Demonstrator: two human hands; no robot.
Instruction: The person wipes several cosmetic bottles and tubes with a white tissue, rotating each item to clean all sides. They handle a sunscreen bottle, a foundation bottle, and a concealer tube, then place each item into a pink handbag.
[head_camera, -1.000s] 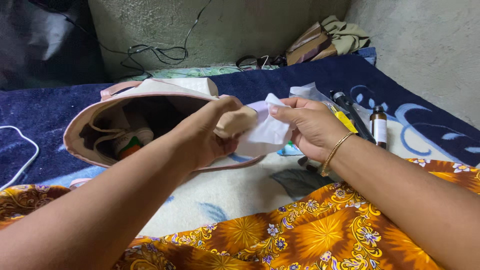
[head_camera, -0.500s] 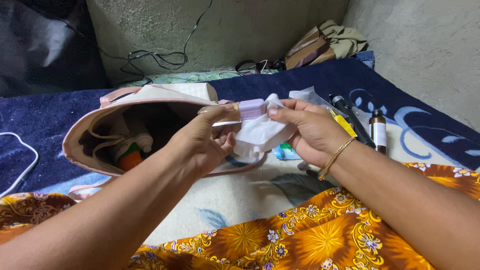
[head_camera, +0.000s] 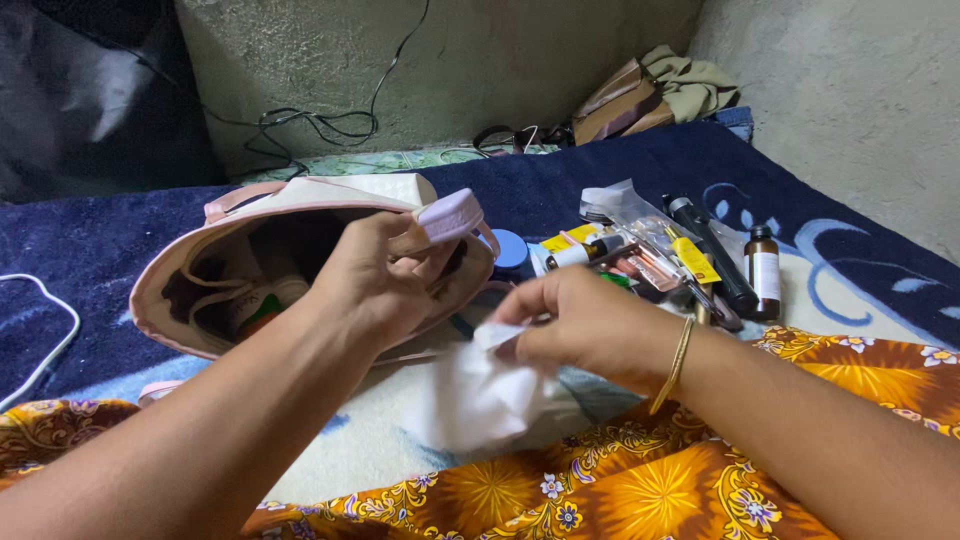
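— What changed?
— The right hand has carried the white tissue down from the bag.
— Where now?
— At seven o'clock of its pinching fingers. The left hand clamps the bag's rim.

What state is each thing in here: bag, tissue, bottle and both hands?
Pink bag: open, lying on its side, items inside.
Left hand: grip on the bag's rim.
Right hand: pinching the white tissue.
White tissue: crumpled, outside the bag.
Brown bottle: upright, capped.
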